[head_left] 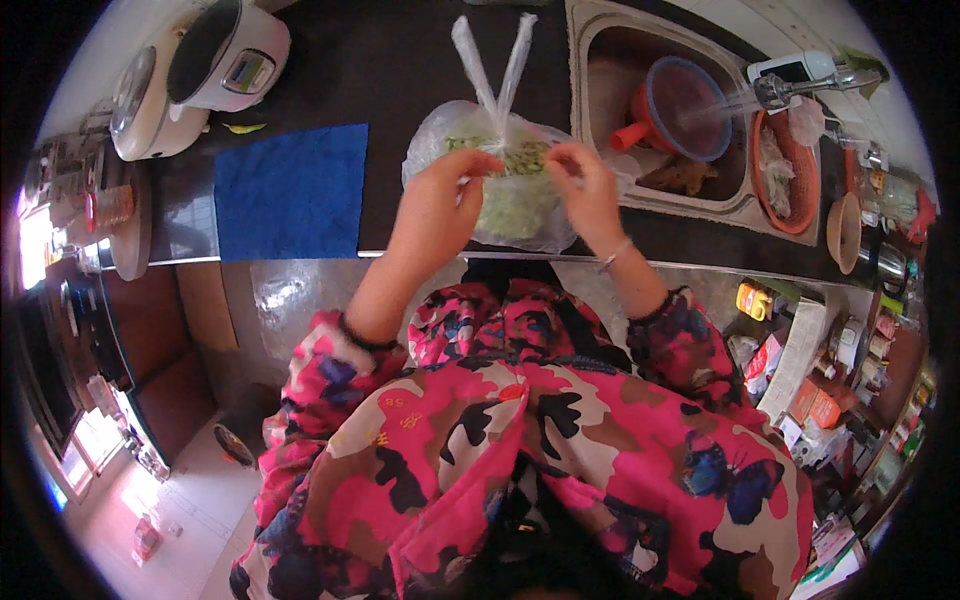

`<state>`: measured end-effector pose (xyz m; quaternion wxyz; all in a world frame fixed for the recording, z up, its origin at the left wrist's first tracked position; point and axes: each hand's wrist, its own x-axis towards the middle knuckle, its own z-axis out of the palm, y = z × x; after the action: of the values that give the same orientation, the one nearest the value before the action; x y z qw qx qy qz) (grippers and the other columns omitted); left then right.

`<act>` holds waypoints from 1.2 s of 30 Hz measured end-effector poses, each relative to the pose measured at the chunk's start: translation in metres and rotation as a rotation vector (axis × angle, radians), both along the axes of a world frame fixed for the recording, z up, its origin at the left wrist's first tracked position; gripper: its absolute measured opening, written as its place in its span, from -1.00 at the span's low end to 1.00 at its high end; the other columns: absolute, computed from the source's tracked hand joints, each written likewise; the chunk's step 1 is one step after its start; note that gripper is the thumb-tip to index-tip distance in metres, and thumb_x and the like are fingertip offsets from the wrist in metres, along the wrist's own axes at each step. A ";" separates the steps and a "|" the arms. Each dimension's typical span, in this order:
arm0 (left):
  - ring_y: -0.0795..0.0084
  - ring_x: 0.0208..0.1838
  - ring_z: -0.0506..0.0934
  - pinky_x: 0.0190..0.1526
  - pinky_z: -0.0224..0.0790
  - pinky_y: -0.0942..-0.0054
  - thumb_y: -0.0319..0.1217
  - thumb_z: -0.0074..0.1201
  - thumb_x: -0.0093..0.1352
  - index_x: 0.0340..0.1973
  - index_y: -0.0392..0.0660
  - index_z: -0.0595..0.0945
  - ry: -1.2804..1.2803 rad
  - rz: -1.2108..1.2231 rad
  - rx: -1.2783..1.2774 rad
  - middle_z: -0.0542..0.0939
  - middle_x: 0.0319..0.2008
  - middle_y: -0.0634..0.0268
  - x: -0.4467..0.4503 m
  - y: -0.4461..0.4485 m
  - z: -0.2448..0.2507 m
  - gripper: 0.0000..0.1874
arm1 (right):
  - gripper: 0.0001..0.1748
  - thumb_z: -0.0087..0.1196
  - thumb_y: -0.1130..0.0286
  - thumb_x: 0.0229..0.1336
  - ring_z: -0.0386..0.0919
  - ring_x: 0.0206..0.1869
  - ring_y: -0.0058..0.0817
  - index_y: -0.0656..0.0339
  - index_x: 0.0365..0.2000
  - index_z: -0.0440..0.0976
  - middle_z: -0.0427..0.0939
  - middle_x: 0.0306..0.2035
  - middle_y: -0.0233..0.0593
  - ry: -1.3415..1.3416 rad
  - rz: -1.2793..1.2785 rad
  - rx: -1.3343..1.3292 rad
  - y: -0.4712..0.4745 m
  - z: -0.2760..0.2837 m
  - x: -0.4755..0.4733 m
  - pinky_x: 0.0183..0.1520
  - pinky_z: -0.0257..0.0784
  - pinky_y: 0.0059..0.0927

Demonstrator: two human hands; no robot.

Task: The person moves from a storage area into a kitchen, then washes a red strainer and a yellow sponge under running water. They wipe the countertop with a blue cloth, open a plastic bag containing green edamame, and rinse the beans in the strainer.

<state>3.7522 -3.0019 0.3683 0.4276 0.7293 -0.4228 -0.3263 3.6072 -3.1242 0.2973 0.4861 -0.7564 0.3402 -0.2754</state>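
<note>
A translucent plastic bag [517, 214] of chopped green vegetables lies on the dark countertop in front of me. Its two handles [511, 71] stretch away from me, gathered at the bag's middle. My left hand [448, 195] is at the bag's left side, thumb and fingers bent close to the gathered part. On the right side, my right hand [589, 187] has its thumb and fingertips curled near each other over the bag. Both hands are slightly blurred, and whether either one pinches the plastic cannot be made out.
A blue cloth [292, 195] lies left of the bag, with a white rice cooker [259, 64] behind it. At the right, a faucet [784, 90] runs water into a blue-rimmed colander [690, 109] over a red pan in the sink [611, 56]. A red basket [806, 187] sits beside it.
</note>
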 end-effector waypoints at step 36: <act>0.47 -0.30 0.50 -0.20 0.26 0.56 -0.43 0.06 0.23 -0.42 -0.20 0.58 -0.013 0.070 -0.034 0.58 -0.42 0.29 0.066 0.015 -0.008 -0.90 | -0.82 0.12 0.58 -0.18 0.43 -0.23 -0.41 0.28 -0.43 0.51 0.47 -0.37 -0.20 -0.119 0.229 0.059 -0.005 0.033 -0.002 -0.12 0.28 -0.45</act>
<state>3.8178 -2.9872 0.3606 0.4485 0.7382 -0.4053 -0.2993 3.6057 -3.1294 0.3307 0.5559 -0.7578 0.2301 -0.2524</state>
